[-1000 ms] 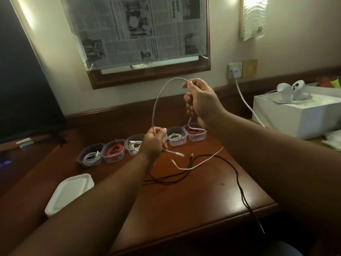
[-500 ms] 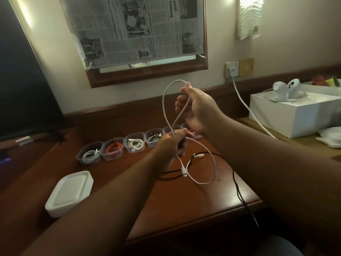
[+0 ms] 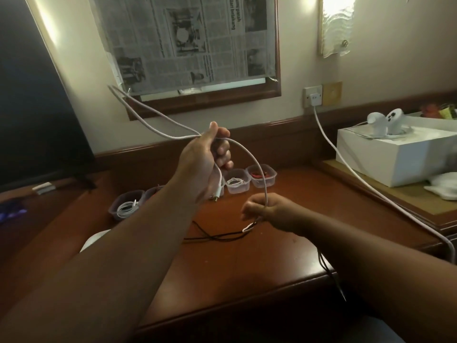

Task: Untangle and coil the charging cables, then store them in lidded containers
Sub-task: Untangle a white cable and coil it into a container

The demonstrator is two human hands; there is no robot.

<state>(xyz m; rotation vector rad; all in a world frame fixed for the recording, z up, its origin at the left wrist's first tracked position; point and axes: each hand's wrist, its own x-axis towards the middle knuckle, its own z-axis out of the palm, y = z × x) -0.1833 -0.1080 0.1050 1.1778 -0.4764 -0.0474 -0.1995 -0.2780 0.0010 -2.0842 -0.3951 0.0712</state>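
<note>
A white charging cable [image 3: 158,125] is gripped in both hands above the wooden desk [image 3: 247,273]. My left hand [image 3: 205,159] is raised and closed on it; a long loop sticks out up and left from the fist. From there the cable arcs down to my right hand [image 3: 264,211], closed on it lower and to the right, with a plug end hanging below. A black cable [image 3: 217,236] lies loose on the desk. Behind the hands stands a row of small clear tubs: one [image 3: 126,204] holds a white coil, another [image 3: 236,180] a white coil, the rightmost [image 3: 262,175] a red cable.
A white lid or tub [image 3: 92,241] peeks out under my left forearm. A white charger lead [image 3: 346,169] runs from the wall socket [image 3: 312,97] across the desk's right corner. A white box [image 3: 395,157] with two controllers sits at the right. A dark screen [image 3: 37,107] stands at the left.
My left hand rose and my right hand dropped below it to the right. The cable loop swung out to the upper left.
</note>
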